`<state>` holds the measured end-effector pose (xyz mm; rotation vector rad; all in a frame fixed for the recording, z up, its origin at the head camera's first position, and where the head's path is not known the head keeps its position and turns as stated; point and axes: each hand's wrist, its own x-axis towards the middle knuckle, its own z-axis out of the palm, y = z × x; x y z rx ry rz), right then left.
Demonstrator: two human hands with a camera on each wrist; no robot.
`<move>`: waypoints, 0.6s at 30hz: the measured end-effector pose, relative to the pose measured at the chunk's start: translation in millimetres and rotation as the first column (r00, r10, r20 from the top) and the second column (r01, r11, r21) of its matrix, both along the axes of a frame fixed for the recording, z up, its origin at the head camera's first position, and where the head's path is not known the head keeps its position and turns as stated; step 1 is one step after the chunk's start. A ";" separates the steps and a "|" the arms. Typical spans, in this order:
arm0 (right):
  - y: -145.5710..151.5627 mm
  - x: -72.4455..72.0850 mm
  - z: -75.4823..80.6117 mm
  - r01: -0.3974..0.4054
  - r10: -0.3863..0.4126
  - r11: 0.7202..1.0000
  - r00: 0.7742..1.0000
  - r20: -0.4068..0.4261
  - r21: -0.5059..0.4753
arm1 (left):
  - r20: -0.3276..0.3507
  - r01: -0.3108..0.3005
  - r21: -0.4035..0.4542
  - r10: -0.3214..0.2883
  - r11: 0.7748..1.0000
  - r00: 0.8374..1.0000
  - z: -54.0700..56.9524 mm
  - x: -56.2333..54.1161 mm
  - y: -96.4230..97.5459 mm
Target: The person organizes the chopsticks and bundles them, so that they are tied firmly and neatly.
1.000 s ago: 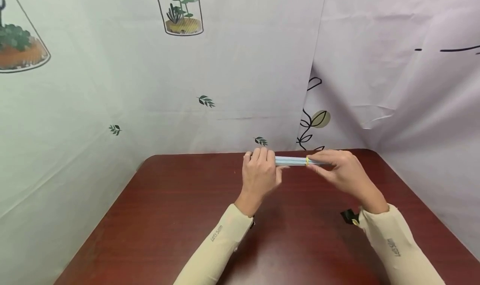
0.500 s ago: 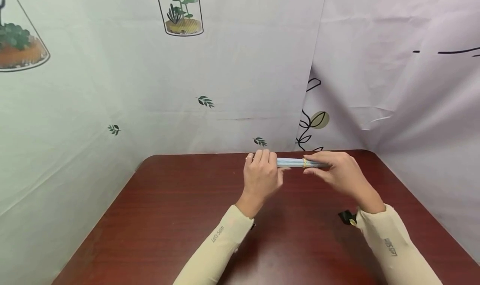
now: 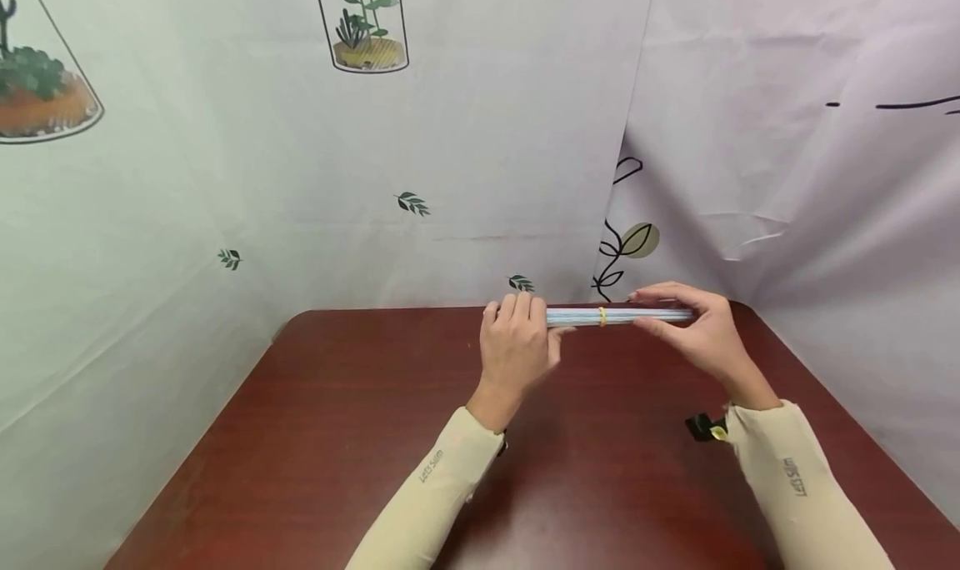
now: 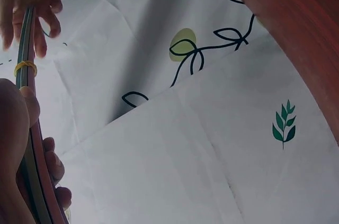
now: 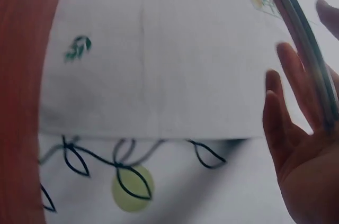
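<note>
A slim, long stack of thin coloured layers (image 3: 573, 316) is held level above the far part of the table; green, grey and pink edges show in the left wrist view. Around its middle sits a yellow band (image 3: 603, 316), probably a rubber band. My left hand (image 3: 513, 337) grips the left end, fingers curled over it and thumb along its side. At the other end my right hand (image 3: 697, 328) has its fingers spread loosely around the stack. In the right wrist view those fingers (image 5: 288, 75) stand apart from the layers, and the stack's end meets the palm.
Below the hands lies a dark red wooden table (image 3: 337, 437) with rounded far corners. White cloth (image 3: 450, 137) printed with plants hangs close behind it and along both sides. A small black device (image 3: 705, 427) sits at the right sleeve's cuff.
My right hand has slid from beside the yellow band toward the right end of the stack, and its fingers have spread wider. The left hand keeps its grip, shifted slightly left.
</note>
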<state>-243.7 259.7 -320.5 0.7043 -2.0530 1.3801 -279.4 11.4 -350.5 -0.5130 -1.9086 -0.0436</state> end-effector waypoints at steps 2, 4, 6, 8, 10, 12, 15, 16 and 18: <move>-4.1 -1.2 0.1 -0.033 0.034 0.997 0.999 0.008 -0.077 | 0.007 -0.004 -0.007 0.004 1.000 1.000 0.9 0.7 0.9; -7.7 -3.6 -2.6 -0.042 0.042 0.989 0.999 0.000 -0.144 | 0.017 -0.010 -0.017 0.010 1.000 1.000 0.3 1.8 2.3; -10.0 -7.8 -7.1 -0.044 0.039 0.979 0.999 -0.026 -0.199 | 0.029 -0.018 -0.023 0.018 1.000 0.999 -1.0 3.1 4.3; -11.7 -10.9 -10.8 -0.035 0.024 0.973 0.998 -0.052 -0.228 | 0.036 -0.026 -0.026 0.027 0.999 0.999 -2.4 4.4 6.5; -12.8 -12.7 -13.3 -0.032 0.015 0.968 0.997 -0.069 -0.251 | 0.030 -0.029 -0.021 0.030 0.999 0.999 -3.9 5.2 8.3; -13.4 -12.9 -14.2 -0.017 -0.001 0.969 0.997 -0.073 -0.248 | 0.023 -0.027 -0.012 0.027 1.000 0.999 -4.4 5.3 9.8; -13.8 -12.1 -16.3 0.004 -0.018 0.973 0.998 -0.062 -0.233 | 0.021 -0.018 -0.002 0.018 1.000 1.000 -5.5 6.1 10.2; -13.8 -11.9 -16.4 0.006 -0.020 0.975 0.998 -0.058 -0.224 | 0.020 -0.016 -0.001 0.016 1.000 1.000 -5.3 6.1 9.9; -13.3 -11.6 -16.9 0.008 -0.021 0.980 0.998 -0.062 -0.198 | 0.016 -0.013 0.001 0.013 1.000 1.000 -4.1 6.5 8.6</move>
